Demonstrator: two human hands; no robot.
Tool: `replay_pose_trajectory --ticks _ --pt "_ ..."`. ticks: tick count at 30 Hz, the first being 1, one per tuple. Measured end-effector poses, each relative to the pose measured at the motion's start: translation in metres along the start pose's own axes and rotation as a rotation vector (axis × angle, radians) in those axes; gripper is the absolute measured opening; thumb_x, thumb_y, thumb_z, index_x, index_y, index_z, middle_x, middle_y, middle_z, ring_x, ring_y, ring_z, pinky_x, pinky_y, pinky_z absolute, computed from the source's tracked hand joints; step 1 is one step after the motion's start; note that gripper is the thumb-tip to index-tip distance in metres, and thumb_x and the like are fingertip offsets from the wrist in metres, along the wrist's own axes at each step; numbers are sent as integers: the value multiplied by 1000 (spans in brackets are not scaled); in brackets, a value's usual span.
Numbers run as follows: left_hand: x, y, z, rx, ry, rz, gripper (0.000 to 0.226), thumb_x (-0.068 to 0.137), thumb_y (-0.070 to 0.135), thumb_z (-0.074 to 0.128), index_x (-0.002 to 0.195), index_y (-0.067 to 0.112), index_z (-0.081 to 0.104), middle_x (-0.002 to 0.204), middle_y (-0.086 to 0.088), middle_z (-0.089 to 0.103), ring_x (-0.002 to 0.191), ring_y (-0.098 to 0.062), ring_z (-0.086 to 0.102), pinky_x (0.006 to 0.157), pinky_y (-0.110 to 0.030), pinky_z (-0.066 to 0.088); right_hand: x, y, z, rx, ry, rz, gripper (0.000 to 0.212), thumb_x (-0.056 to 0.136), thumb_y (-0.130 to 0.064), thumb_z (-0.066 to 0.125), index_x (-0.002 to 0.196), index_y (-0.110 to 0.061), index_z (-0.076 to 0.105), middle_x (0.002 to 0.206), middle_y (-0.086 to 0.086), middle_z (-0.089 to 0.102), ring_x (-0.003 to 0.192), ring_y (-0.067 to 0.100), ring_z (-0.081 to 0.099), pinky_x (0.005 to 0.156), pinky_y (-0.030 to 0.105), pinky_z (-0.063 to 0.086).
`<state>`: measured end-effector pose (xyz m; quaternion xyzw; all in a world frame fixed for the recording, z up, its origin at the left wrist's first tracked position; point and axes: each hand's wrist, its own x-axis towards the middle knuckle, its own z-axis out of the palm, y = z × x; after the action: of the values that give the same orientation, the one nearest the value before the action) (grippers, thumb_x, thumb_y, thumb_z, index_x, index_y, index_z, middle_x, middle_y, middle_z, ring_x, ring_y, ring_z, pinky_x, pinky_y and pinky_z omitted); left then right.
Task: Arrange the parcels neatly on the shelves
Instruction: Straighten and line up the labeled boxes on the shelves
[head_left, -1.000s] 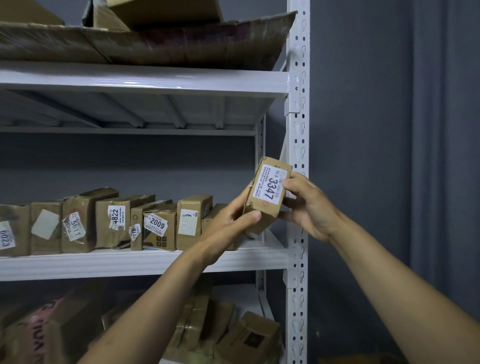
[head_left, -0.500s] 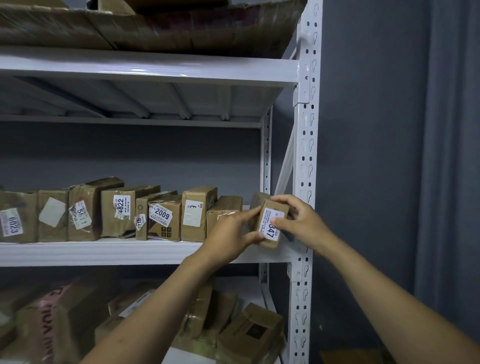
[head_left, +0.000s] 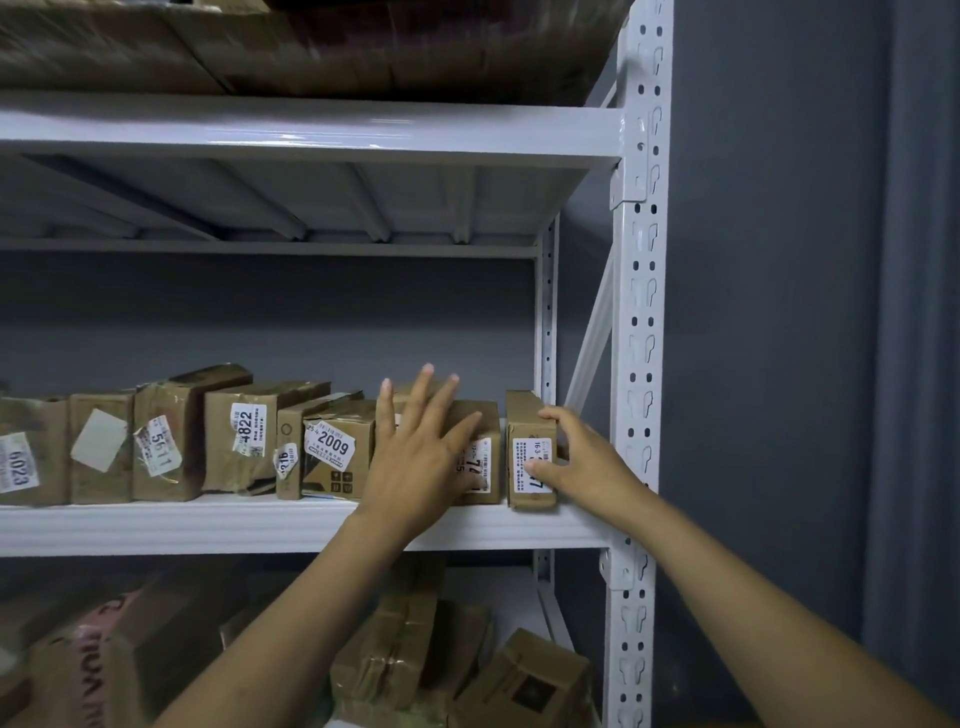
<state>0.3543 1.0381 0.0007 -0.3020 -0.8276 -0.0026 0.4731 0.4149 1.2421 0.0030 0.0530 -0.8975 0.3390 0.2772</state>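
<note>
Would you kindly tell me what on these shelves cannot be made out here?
Head view only:
- End parcel: label number partly under the thumb of the right hand.
- Neighbouring parcel: label mostly behind the left hand.
- Parcel 6023: cut by the left edge.
- Bottom-shelf parcels: dim, labels unreadable.

Digits of parcel label (head_left: 525, 453) behind right hand (head_left: 587, 463)

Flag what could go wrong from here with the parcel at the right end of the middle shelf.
The narrow end parcel stands upright at the front lip of the shelf; it might tip forward once the right hand lets go. The left hand, flat against the neighbouring parcel, could shove the row out of line.
</note>
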Motion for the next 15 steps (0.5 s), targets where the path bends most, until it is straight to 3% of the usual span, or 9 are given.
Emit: replay_pose_trajectory --ticks 3,8,10,12,15 --pt "4 -9 5 -14 -13 -128 85 64 74 67 137 36 46 160 -18 6 147 -39 -10 114 -56 -16 8 0 3 11 -14 21 59 87 -30 69 135 -37 36 134 -4 57 121 15 52 102 36 44" --pt "11 -17 6 -10 -86 -131 75 67 80 57 126 34 59 149 -6 32 139 -31 20 114 -50 12 16 4 8 31 -37 30 56 89 -29 67 133 -43 35 131 -4 59 119 17 55 101 43 46" --pt "12 -16 5 -11 -71 -140 73 66 79 59 122 32 62 146 -6 36 135 -30 25 110 -48 17 18 4 9 29 -43 26 56 91 -28 65 135 -40 33 133 -4 58 118 16 55 96 34 49" --pt "13 -14 4 13 -85 -155 71 67 78 60 122 33 62 146 -5 36 135 -30 25 110 -48 17 19 4 9 5 -51 4 57 92 -27 64 138 -36 32 134 -3 56 111 13 55 81 20 48" --pt "13 -10 3 45 -126 -163 70 71 75 59 126 33 58 148 -7 33 138 -31 22 114 -52 13 18 2 4 -105 -81 -58 63 90 -26 66 142 -28 31 132 0 54 105 10 52 70 8 39"
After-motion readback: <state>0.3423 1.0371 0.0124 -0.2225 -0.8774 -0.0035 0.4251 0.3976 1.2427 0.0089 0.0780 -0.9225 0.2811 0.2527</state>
